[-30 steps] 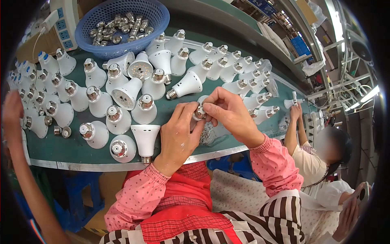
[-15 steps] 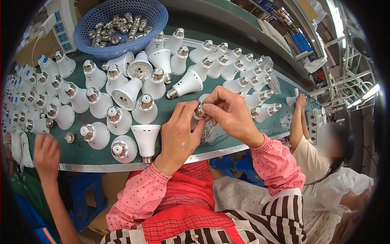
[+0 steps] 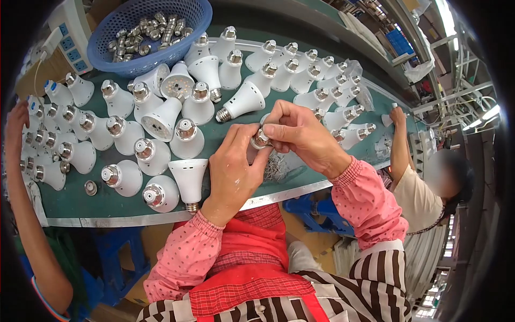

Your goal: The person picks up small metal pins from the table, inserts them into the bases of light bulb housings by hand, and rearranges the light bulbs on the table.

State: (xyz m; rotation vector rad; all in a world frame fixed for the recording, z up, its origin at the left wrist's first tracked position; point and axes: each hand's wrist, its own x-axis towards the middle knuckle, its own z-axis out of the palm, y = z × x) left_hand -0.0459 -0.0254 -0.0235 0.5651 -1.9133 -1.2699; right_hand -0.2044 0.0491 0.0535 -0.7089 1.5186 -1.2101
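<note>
My left hand (image 3: 234, 169) is wrapped round a white bulb, most of it hidden behind the fingers, with its metal cap (image 3: 260, 140) turned up. Thumb and finger of my right hand (image 3: 300, 137) pinch at that cap; whatever small part lies between them is hidden. A pile of thin metal pins (image 3: 275, 167) lies on the green table just beneath my hands. To the left of my left hand a white bulb (image 3: 189, 180) stands with its screw cap down, and another bulb (image 3: 241, 102) lies on its side beyond my hands.
Several white bulbs (image 3: 124, 135) cover the green table (image 3: 115, 206). A blue basket (image 3: 107, 64) of metal caps stands at the back left. A co-worker's arm (image 3: 32, 214) reaches in at the left; another person (image 3: 424, 198) works at the right. A loose cap (image 3: 90, 187) lies front left.
My hands keep their hold on the bulb and cap, with little finger movement. The view has shifted slightly. The left co-worker's hand has moved up and away from the front edge.
</note>
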